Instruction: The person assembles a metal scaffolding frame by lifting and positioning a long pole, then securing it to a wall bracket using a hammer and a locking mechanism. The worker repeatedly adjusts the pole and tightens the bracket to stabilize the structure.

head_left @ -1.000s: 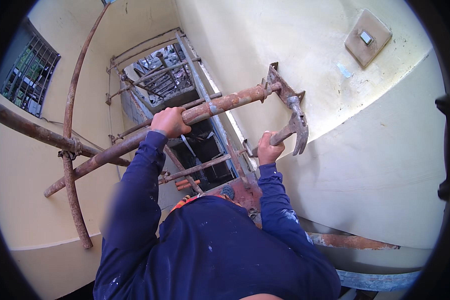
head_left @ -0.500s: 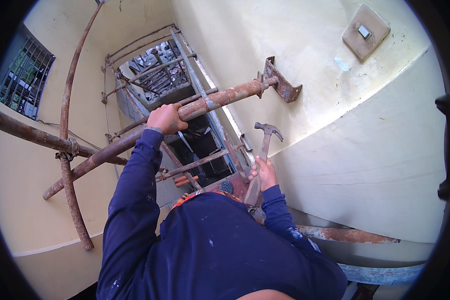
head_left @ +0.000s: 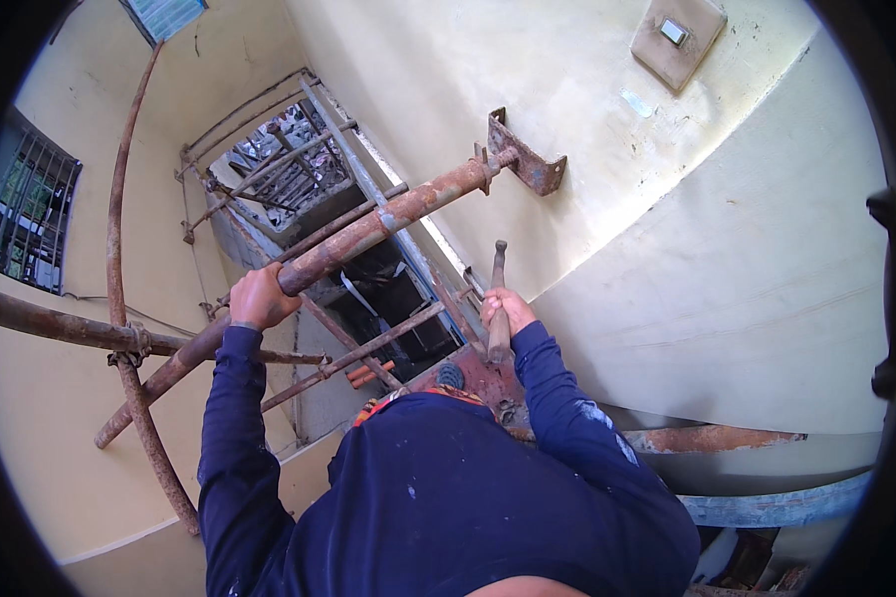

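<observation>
My left hand point(head_left: 261, 298) is wrapped round a rusty steel prop tube point(head_left: 388, 219) that slants up from lower left to upper right. At its upper end a rusty bracket plate point(head_left: 526, 159) sits close to the cream wall; whether it presses on the wall I cannot tell. My right hand point(head_left: 508, 311), at the right of the tube, is closed on the handle of a claw hammer point(head_left: 499, 271). The hammer stands roughly upright, head up, and its head shows end-on, apart from the tube and bracket.
Other rusty scaffold pipes point(head_left: 119, 229) cross at left, tied with a clamp point(head_left: 129, 345). Below is a dark opening point(head_left: 398, 298) crossed by pipes. A barred window point(head_left: 30, 209) is at left, a wall switch point(head_left: 674, 35) at upper right. Bent pipes point(head_left: 717, 439) lie lower right.
My left hand has shifted down and left along the prop tube, which now slants more steeply. The hammer has turned in my right hand, its claw no longer showing sideways. The view has shifted.
</observation>
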`<state>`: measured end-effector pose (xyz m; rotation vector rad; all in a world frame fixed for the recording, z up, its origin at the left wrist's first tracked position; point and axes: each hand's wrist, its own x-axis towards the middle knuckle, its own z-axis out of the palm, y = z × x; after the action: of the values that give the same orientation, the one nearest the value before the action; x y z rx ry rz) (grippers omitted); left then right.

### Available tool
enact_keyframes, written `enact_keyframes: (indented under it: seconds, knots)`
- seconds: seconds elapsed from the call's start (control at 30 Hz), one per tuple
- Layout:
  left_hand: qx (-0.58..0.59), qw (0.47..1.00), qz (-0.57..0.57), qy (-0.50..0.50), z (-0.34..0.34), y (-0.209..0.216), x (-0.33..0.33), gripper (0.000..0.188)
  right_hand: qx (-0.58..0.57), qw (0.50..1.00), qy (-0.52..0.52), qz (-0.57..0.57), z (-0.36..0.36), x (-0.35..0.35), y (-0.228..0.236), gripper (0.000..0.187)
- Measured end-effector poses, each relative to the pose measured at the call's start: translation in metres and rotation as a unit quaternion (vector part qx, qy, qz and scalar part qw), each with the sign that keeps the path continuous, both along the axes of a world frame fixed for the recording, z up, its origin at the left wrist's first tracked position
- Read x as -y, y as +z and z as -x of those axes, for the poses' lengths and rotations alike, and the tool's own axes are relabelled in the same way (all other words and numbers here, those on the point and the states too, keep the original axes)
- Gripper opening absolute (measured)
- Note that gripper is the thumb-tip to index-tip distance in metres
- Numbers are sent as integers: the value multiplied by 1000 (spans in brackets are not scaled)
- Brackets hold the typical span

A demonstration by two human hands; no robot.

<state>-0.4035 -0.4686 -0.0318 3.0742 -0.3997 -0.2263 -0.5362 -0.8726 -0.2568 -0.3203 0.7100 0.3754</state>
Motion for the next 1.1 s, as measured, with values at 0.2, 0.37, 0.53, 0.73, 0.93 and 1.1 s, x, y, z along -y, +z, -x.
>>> enact_keyframes:
  seconds: [0.2, 0.37, 0.53, 0.73, 0.93, 1.1]
  knots:
    - [7, 1000, -11, 19, 7, 2, 3, 42, 102, 979, -42, 174, -24, 13, 73, 23]
    - [12, 1000, -6, 12, 3, 4, 9, 40, 23, 999, -11, -38, -20, 27, -12, 17]
    - [9, 1000, -2, 24, 9, 3, 1, 42, 156, 977, -6, 148, -20, 0, 52, 10]
    - [31, 999, -11, 5, 6, 6, 11, 38, 60, 997, -25, 30, -46, 16, 23, 14]
    - [58, 998, 22, 9, 3, 3, 7, 36, 101, 984, 25, 143, -47, 3, 44, 14]
    - [42, 999, 22, 7, 12, -5, -3, 36, 184, 982, -6, 51, -42, 13, 50, 10]
